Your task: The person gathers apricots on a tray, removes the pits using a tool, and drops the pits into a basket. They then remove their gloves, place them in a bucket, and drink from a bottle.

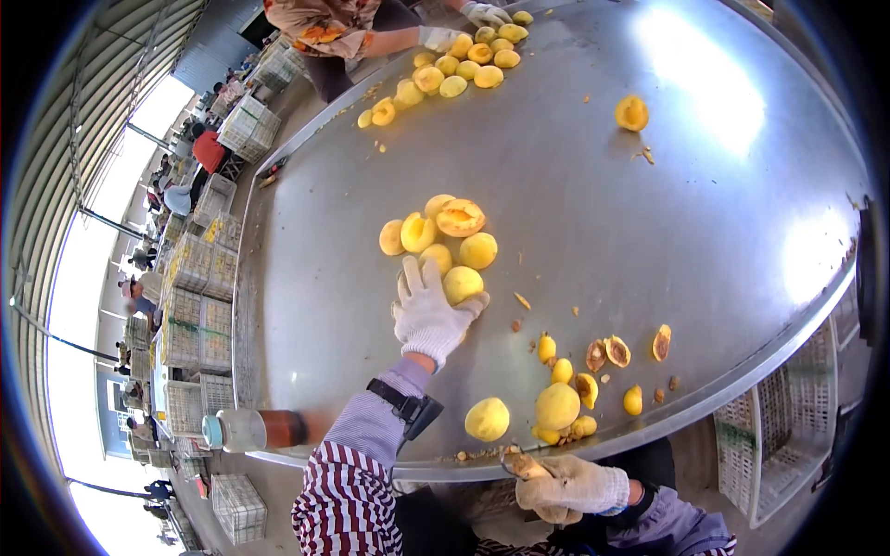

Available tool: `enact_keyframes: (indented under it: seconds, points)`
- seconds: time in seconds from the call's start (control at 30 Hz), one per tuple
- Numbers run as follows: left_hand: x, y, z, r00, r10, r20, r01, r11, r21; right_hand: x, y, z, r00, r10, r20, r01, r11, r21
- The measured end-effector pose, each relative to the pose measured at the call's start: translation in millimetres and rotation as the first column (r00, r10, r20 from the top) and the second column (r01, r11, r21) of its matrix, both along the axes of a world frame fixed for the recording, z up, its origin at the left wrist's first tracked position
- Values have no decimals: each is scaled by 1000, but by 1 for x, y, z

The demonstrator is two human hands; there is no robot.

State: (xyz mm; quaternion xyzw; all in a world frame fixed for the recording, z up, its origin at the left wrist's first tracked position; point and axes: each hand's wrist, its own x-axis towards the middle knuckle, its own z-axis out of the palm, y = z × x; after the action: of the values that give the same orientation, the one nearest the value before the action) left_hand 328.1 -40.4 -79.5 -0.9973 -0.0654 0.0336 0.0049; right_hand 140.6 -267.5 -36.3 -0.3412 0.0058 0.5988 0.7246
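My left hand (429,312), in a white glove, reaches out over the steel table (603,232) and rests on a yellow peach (462,283) at the near edge of a small pile of peaches (436,232), some whole, some halved. My right hand (561,488), also gloved, stays at the table's near edge and grips a small knife (517,461). Near it lie a whole peach (487,419), a larger peach (557,406) and several cut pieces and pits (607,352).
Another person's gloved hands (464,23) work at a second pile of peaches (459,69) at the far edge. A lone halved peach (631,113) lies far right. A bottle (250,430) lies on the near-left rim. White crates (199,306) stack at left; another crate (779,435) stands at right.
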Motion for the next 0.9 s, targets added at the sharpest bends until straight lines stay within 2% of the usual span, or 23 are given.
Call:
enact_keyframes:
  seconds: [0.07,0.1,0.17,0.23,0.27,0.3,0.33,0.4,0.43,0.5,0.57,0.67,0.7,0.73,0.77,0.83,0.87,0.9]
  points:
    - [20,-9,4,1000,-14,17,14,1000,-15,-2,-5,-8,1000,-11,-7,11,999,35]
    - [39,-11,-2,996,-22,84,25,999,-44,-1,-7,-8,999,-32,-22,33,998,45]
    - [102,-23,-7,987,-2,159,13,997,-70,1,-9,-8,997,-77,33,75,996,36]
    - [164,-28,8,984,-63,164,110,950,-292,0,-9,-11,983,-179,44,178,983,42]
    - [186,-28,20,992,-85,89,120,839,-531,-7,-9,-18,966,-257,35,255,965,55]
    - [202,-26,10,985,-62,163,153,755,-638,-10,-10,-23,944,-329,17,327,942,80]
    - [211,-20,1,973,-30,230,191,668,-720,-7,-12,-22,969,-249,5,249,968,34]
    - [175,-10,23,952,-105,288,247,821,-515,3,-20,-14,995,-86,-42,84,995,-47]
    - [153,-4,29,940,-154,306,274,872,-405,6,-23,-9,991,-102,-84,95,993,-76]
    - [117,30,32,965,-91,246,144,967,-208,3,-29,-11,991,-126,-46,124,991,-46]
    - [90,50,47,973,230,-5,-227,958,-176,2,-32,-12,991,-125,-52,124,992,-25]
    - [106,57,26,957,289,15,-287,953,-95,-1,-27,-11,987,-150,-51,147,987,-61]
    - [129,66,1,968,226,105,-221,973,-63,-4,-25,-13,988,-152,-20,150,986,-68]
    - [144,59,12,976,218,15,-200,921,-335,-4,-23,-15,987,-159,13,159,984,-78]
    - [157,46,28,982,175,-75,-186,792,-581,-3,-24,-12,987,-155,-29,152,983,-100]
    - [168,25,24,986,-5,168,115,748,-653,-1,-28,-12,989,-140,-43,136,987,-81]
    - [170,4,11,875,-179,451,381,829,-410,0,-29,-12,990,-132,-45,129,990,-63]
    - [147,-32,23,818,-368,442,508,822,-256,2,-31,-13,988,-150,-37,147,986,-75]
